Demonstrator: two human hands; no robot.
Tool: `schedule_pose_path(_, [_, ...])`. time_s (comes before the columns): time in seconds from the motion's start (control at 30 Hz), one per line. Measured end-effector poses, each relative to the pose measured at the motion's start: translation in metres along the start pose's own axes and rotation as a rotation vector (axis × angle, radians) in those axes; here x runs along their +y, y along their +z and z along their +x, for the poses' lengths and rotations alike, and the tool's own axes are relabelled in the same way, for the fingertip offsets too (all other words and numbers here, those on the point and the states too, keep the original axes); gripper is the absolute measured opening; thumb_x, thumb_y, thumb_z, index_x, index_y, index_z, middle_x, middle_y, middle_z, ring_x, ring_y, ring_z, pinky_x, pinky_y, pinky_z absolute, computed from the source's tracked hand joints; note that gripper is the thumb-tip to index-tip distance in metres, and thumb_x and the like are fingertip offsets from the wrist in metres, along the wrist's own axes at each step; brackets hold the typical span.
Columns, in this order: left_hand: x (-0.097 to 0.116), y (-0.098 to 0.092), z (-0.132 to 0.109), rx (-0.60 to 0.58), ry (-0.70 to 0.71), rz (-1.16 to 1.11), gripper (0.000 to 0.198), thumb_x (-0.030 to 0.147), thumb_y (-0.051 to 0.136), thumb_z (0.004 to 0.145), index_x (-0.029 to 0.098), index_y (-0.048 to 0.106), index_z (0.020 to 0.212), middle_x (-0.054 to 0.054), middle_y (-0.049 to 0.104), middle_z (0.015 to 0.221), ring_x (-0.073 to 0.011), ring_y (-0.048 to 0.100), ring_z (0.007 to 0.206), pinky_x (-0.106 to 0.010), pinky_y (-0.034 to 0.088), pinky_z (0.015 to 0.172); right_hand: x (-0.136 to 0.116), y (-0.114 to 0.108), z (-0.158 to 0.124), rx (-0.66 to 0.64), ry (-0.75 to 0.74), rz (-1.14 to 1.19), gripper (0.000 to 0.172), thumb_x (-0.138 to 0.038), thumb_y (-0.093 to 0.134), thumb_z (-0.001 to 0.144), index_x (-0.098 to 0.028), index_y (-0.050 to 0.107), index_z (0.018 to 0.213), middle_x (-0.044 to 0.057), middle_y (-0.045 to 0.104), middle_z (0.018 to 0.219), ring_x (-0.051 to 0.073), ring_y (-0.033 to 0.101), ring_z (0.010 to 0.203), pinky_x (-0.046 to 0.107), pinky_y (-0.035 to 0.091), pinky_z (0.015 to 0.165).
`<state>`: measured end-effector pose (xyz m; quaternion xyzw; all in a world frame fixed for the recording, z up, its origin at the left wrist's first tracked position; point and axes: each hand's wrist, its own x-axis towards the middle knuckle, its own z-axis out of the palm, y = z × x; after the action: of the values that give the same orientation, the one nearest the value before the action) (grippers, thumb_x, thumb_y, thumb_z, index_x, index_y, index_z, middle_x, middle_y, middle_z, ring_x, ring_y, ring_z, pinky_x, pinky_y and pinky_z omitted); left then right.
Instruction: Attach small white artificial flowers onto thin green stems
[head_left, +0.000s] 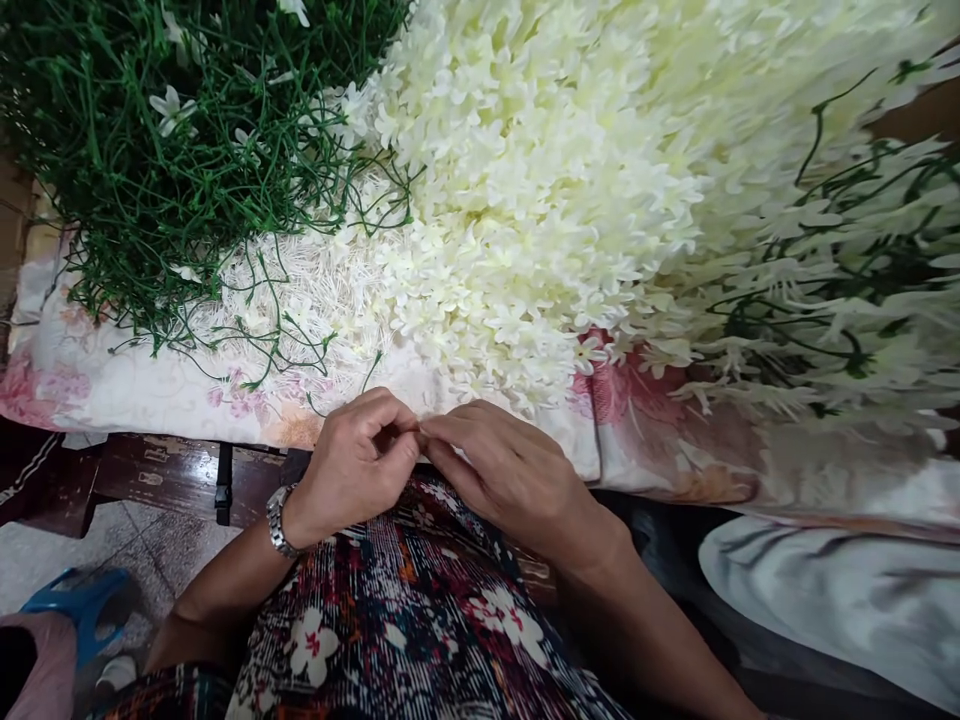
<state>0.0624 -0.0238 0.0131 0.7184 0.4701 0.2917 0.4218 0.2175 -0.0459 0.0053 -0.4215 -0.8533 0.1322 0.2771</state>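
Seemingly mid-assembly, left hand [358,462] and right hand [504,468] meet fingertip to fingertip, pinched on something too small to identify, beside cream artificial blossoms [540,190]; joining needs fine alignment.

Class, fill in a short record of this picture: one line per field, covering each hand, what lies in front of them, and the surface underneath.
left hand: fingertips pinched together, meeting the right hand; wristwatch on the wrist
right hand: fingertips pinched at the same spot; item between them too small to tell
ahead, centre: heap of cream artificial flowers
ahead, left: pile of green stems
surface: floral cloth
lap: flowered fabric
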Motion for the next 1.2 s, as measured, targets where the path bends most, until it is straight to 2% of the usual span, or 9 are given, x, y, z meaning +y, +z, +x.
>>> schedule_pose_path(0.13, [0.001, -0.003, -0.001, 0.023, 0.028, -0.069, 0.013, 0.005, 0.047, 0.069, 0.014, 0.046, 0.059, 0.003, 0.043, 0.059, -0.0060, 0.040, 0.054, -0.020, 0.033, 0.051, 0.000, -0.001, -0.001, 0.035, 0.014, 0.067, 0.024, -0.012, 0.051, 0.076, -0.016, 0.045, 0.099, 0.004, 0.059, 0.080, 0.012, 0.053, 0.075, 0.026, 0.047, 0.066])
schedule_pose_path(0.27, [0.002, -0.004, -0.002, 0.119, 0.093, -0.145, 0.013, 0.004, 0.047, 0.070, 0.014, 0.050, 0.063, 0.002, 0.048, 0.062, -0.0072, 0.045, 0.059, -0.022, 0.037, 0.055, 0.000, -0.006, 0.003, 0.161, 0.065, 0.122, 0.040, -0.023, 0.060, 0.070, -0.014, 0.044, 0.106, 0.011, 0.055, 0.098, 0.018, 0.051, 0.095, 0.033, 0.047, 0.078])
schedule_pose_path(0.37, [0.003, -0.004, -0.003, 0.144, 0.159, -0.150, 0.012, 0.004, 0.049, 0.070, 0.014, 0.053, 0.065, 0.001, 0.049, 0.063, -0.0075, 0.047, 0.060, -0.022, 0.039, 0.055, -0.001, -0.008, 0.006, 0.116, 0.074, 0.190, 0.043, -0.023, 0.060, 0.070, -0.013, 0.045, 0.109, 0.014, 0.049, 0.111, 0.021, 0.047, 0.105, 0.037, 0.044, 0.085])
schedule_pose_path(0.57, [0.002, -0.002, -0.004, 0.165, 0.231, -0.126, 0.013, 0.003, 0.052, 0.070, 0.014, 0.057, 0.073, -0.001, 0.053, 0.069, -0.0078, 0.049, 0.063, -0.021, 0.041, 0.055, 0.000, -0.004, 0.006, 0.152, 0.178, 0.377, 0.020, -0.010, 0.054, 0.072, -0.014, 0.055, 0.092, 0.006, 0.058, 0.085, 0.013, 0.054, 0.082, 0.028, 0.048, 0.069])
schedule_pose_path(0.73, [0.001, 0.002, -0.004, 0.181, 0.244, -0.161, 0.013, 0.004, 0.052, 0.070, 0.015, 0.057, 0.075, -0.002, 0.053, 0.070, -0.0085, 0.050, 0.063, -0.022, 0.042, 0.055, 0.000, 0.001, 0.002, 0.167, 0.230, 0.518, 0.013, -0.010, 0.052, 0.073, -0.015, 0.053, 0.085, 0.005, 0.058, 0.084, 0.012, 0.055, 0.081, 0.026, 0.047, 0.068])
schedule_pose_path(0.87, [0.002, 0.002, -0.004, 0.166, 0.244, -0.173, 0.009, 0.006, 0.051, 0.072, 0.014, 0.055, 0.073, -0.001, 0.052, 0.068, -0.0080, 0.049, 0.062, -0.021, 0.042, 0.054, 0.000, 0.006, -0.001, 0.156, 0.306, 0.579, 0.011, -0.011, 0.051, 0.075, -0.017, 0.052, 0.084, 0.000, 0.055, 0.070, 0.008, 0.053, 0.063, 0.021, 0.043, 0.055])
schedule_pose_path(0.97, [-0.001, -0.004, -0.005, 0.183, 0.258, -0.004, 0.008, 0.009, 0.051, 0.073, 0.015, 0.055, 0.077, -0.002, 0.053, 0.070, -0.0097, 0.050, 0.064, -0.023, 0.042, 0.055, 0.000, 0.007, -0.003, 0.188, 0.316, 0.518, 0.011, -0.010, 0.051, 0.074, -0.018, 0.052, 0.082, -0.001, 0.055, 0.068, 0.007, 0.052, 0.060, 0.020, 0.042, 0.053])
schedule_pose_path(1.07, [-0.007, -0.013, -0.006, 0.297, 0.228, 0.408, 0.005, 0.011, 0.052, 0.072, 0.015, 0.055, 0.074, -0.003, 0.054, 0.070, -0.0127, 0.049, 0.067, -0.028, 0.040, 0.059, 0.001, 0.004, -0.003, 0.226, 0.311, 0.392, 0.013, -0.009, 0.051, 0.073, -0.019, 0.052, 0.082, -0.001, 0.057, 0.069, 0.009, 0.054, 0.062, 0.020, 0.042, 0.054])
schedule_pose_path(1.2, [-0.014, -0.015, 0.000, 0.289, 0.121, 0.890, 0.015, 0.020, 0.048, 0.076, 0.016, 0.052, 0.063, -0.003, 0.049, 0.063, -0.0150, 0.043, 0.063, -0.030, 0.033, 0.059, 0.006, 0.005, -0.004, 0.244, 0.263, 0.297, 0.015, -0.008, 0.052, 0.073, -0.019, 0.052, 0.083, 0.000, 0.057, 0.069, 0.010, 0.054, 0.062, 0.021, 0.043, 0.055])
